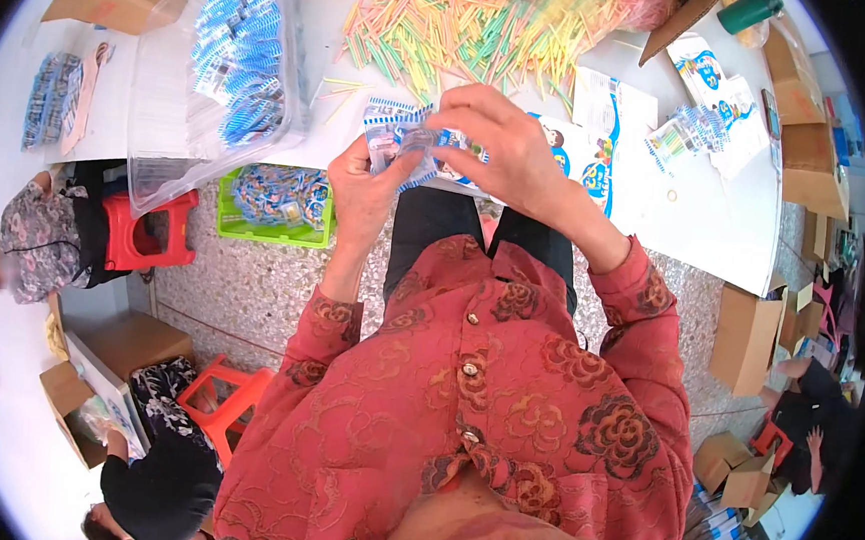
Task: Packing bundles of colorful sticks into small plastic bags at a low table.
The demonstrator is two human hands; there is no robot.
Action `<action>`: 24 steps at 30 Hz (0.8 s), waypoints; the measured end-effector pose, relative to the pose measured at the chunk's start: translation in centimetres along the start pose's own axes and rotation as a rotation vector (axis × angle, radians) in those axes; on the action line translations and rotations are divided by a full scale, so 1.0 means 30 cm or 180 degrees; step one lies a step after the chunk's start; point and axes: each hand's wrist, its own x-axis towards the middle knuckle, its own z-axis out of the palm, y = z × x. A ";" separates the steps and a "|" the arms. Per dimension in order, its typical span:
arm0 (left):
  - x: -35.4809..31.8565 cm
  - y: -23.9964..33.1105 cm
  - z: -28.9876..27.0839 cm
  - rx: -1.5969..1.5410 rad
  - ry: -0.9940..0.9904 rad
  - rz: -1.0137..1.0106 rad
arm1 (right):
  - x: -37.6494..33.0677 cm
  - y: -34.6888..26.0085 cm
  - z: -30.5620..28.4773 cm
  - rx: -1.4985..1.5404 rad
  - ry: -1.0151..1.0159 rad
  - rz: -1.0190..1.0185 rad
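Note:
Over the table's near edge, my left hand (360, 187) pinches a small blue-and-white striped plastic packet (393, 119), its thumb lying across the front. My right hand (513, 155) is closed at the packet's right side, with finger and thumb bent onto its clear plastic; exactly what they grip there is partly hidden. Beyond both hands lies a wide heap of thin pink, yellow and green sticks (439, 32). To the left, a clear plastic tray (144, 165) holds rows of blue-and-white packets (240, 46).
Printed white-and-blue sheets (603, 131) and another packet (685, 135) lie right on the white table (697, 223). Below the table stands a green basket (273, 231) of packets. Red stools (154, 231), cardboard boxes (749, 337) and other people (162, 482) are around.

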 end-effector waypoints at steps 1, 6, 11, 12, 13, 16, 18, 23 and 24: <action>-0.001 -0.002 0.000 -0.0016 0.0016 0.0011 | -0.003 -0.001 0.012 -0.0130 -0.0040 -0.0034; -0.019 -0.034 -0.010 0.0258 0.0110 0.0078 | 0.000 0.031 0.055 -0.0073 -0.0122 -0.0302; -0.021 -0.079 -0.058 -0.0025 0.0282 -0.0005 | 0.065 0.124 0.066 0.0692 -0.0405 0.1118; -0.019 -0.088 -0.071 -0.0109 0.0330 -0.0071 | 0.078 0.165 0.082 0.0678 -0.0416 0.1116; -0.018 -0.093 -0.083 -0.0121 0.0348 -0.0073 | 0.093 0.207 0.108 0.0525 -0.0480 0.1222; -0.019 -0.101 -0.096 -0.0118 0.0425 0.0024 | 0.150 0.300 0.180 0.0223 -0.0529 0.1330; -0.016 -0.098 -0.101 -0.0114 0.0525 0.0031 | 0.181 0.381 0.251 -0.0493 -0.0434 0.0502; -0.027 -0.094 -0.148 -0.0102 0.0631 -0.0031 | 0.302 0.366 0.366 -0.1528 -0.0908 0.0994; -0.029 -0.095 -0.157 -0.0123 0.0649 -0.0037 | 0.327 0.351 0.372 -0.1697 -0.1330 0.1308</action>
